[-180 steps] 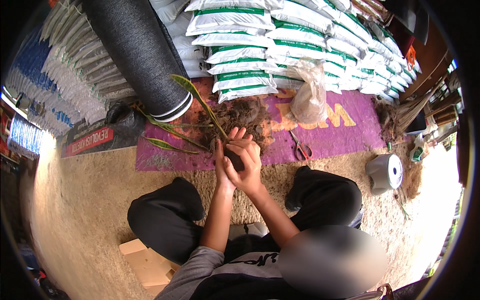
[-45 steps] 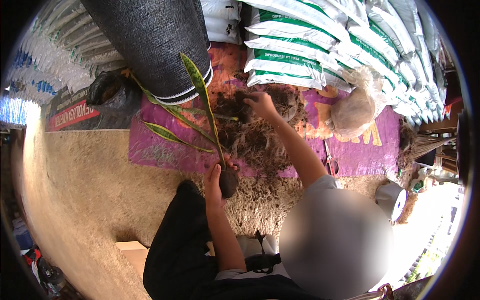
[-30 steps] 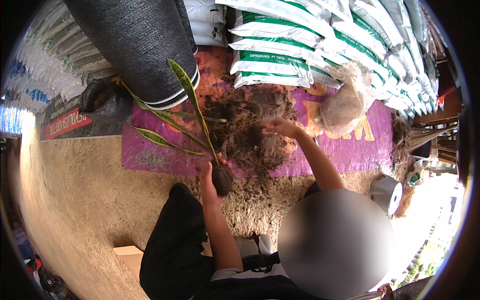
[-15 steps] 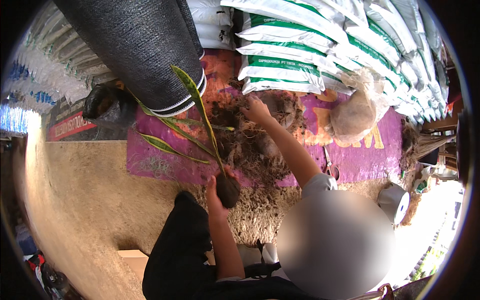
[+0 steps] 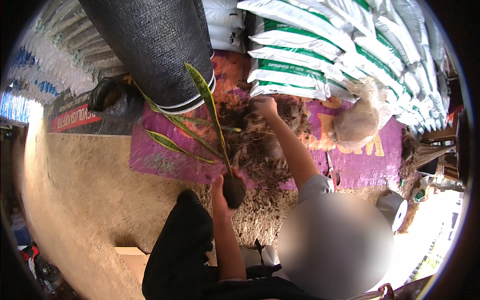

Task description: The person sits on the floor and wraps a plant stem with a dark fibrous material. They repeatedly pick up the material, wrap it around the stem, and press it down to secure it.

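My left hand (image 5: pixel 221 200) is wrapped round the dark, rounded root ball (image 5: pixel 235 192) of a snake plant (image 5: pixel 212 107). The plant's long yellow-edged leaves lean up and to the left. Farther off, my right hand (image 5: pixel 265 106) reaches to the far edge of a heap of brown fibre (image 5: pixel 270 125) mixed with soil. Its fingers are curled into the fibre, and their tips are hidden. The heap lies on a purple and orange printed sheet (image 5: pixel 305 137).
A black mesh roll (image 5: pixel 150 45) stands at the far left, beside a black plastic bag (image 5: pixel 107 97). White-and-green sacks (image 5: pixel 290 75) are stacked behind. To the right are a clear bag with a brown lump (image 5: pixel 356 125), scissors (image 5: pixel 332 170) and a grey roll (image 5: pixel 392 207).
My right hand has closed its fingers at the heap's far edge. The whole view has shifted slightly, and the snake plant stays in my left hand.
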`<move>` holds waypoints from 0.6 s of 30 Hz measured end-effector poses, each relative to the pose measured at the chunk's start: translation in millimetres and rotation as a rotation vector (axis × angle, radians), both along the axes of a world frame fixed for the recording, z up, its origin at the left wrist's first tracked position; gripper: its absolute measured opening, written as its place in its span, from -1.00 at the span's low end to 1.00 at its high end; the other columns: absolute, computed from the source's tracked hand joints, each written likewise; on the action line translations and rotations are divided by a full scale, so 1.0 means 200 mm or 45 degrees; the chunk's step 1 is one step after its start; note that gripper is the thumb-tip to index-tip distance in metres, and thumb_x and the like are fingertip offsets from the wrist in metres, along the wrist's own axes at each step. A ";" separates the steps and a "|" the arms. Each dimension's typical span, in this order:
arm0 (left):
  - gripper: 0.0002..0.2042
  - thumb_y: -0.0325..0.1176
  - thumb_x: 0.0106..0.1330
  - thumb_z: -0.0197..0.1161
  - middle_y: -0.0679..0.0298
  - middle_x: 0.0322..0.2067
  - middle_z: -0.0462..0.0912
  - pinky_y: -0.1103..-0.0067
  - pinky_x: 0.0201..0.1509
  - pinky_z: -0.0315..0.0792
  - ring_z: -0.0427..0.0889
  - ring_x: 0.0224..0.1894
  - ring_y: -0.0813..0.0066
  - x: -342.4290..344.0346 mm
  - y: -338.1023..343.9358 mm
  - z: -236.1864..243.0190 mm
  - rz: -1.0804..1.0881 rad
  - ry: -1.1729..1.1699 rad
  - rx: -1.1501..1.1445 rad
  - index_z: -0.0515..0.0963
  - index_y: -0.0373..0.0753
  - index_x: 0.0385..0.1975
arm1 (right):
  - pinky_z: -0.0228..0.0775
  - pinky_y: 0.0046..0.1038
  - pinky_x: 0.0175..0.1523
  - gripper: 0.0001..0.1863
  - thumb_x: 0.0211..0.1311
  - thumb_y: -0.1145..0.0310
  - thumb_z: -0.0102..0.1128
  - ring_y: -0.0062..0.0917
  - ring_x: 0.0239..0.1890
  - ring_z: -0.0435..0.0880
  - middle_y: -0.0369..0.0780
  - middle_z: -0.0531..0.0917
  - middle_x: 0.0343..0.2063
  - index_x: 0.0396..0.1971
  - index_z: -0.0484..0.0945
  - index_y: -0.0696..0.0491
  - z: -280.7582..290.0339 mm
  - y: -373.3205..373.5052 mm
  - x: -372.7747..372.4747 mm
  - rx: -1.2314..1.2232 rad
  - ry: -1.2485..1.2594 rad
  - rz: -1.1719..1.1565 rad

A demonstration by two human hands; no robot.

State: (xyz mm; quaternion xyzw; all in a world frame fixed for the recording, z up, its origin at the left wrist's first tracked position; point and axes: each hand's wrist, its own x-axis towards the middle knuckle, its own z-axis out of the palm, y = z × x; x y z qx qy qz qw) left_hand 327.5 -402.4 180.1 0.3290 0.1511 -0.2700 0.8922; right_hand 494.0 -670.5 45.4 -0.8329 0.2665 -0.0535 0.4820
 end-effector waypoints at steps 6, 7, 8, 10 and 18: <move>-0.51 0.05 0.36 -0.12 0.28 -0.29 0.50 0.41 -0.11 0.45 0.51 -0.19 0.41 -0.04 -0.12 0.16 0.028 -0.043 -0.104 0.41 -0.28 -0.02 | 0.59 -0.33 -0.23 -0.68 0.13 0.48 0.10 -0.37 -0.25 0.65 -0.12 0.61 -0.25 -0.09 0.48 0.24 0.37 -0.16 -0.26 1.312 -0.302 -0.304; -0.51 0.06 0.36 -0.12 0.28 -0.28 0.50 0.41 -0.11 0.45 0.51 -0.18 0.41 -0.05 -0.14 0.19 0.036 -0.049 -0.105 0.41 -0.28 -0.02 | 0.56 -0.27 -0.15 -0.68 0.18 0.46 0.06 -0.33 -0.19 0.62 -0.09 0.57 -0.17 -0.07 0.43 0.26 0.46 -0.16 -0.32 1.249 -0.374 -0.137; -0.50 0.06 0.36 -0.13 0.28 -0.27 0.50 0.40 -0.10 0.44 0.51 -0.17 0.41 -0.07 -0.16 0.21 0.041 -0.043 -0.118 0.41 -0.27 -0.01 | 0.54 -0.21 -0.07 -0.66 0.22 0.45 0.01 -0.29 -0.12 0.60 -0.06 0.53 -0.10 -0.04 0.39 0.29 0.56 -0.17 -0.39 1.178 -0.439 0.026; -0.50 0.06 0.36 -0.14 0.27 -0.25 0.51 0.40 -0.09 0.44 0.51 -0.16 0.40 -0.11 -0.20 0.25 0.030 -0.032 -0.150 0.41 -0.26 0.00 | 0.50 -0.24 -0.04 -0.69 0.26 0.39 -0.03 -0.33 -0.10 0.57 -0.11 0.53 -0.11 -0.05 0.42 0.21 0.79 -0.19 -0.54 1.386 -0.391 -0.135; -0.46 0.09 0.36 -0.18 0.21 -0.15 0.53 0.39 0.00 0.42 0.50 -0.06 0.34 -0.24 -0.27 0.31 0.055 -0.152 -0.287 0.41 -0.28 0.02 | 0.52 -0.42 -0.22 -0.73 0.24 0.36 0.05 -0.49 -0.17 0.57 -0.23 0.57 -0.20 -0.08 0.46 0.11 1.47 0.03 -1.07 1.159 -0.316 0.175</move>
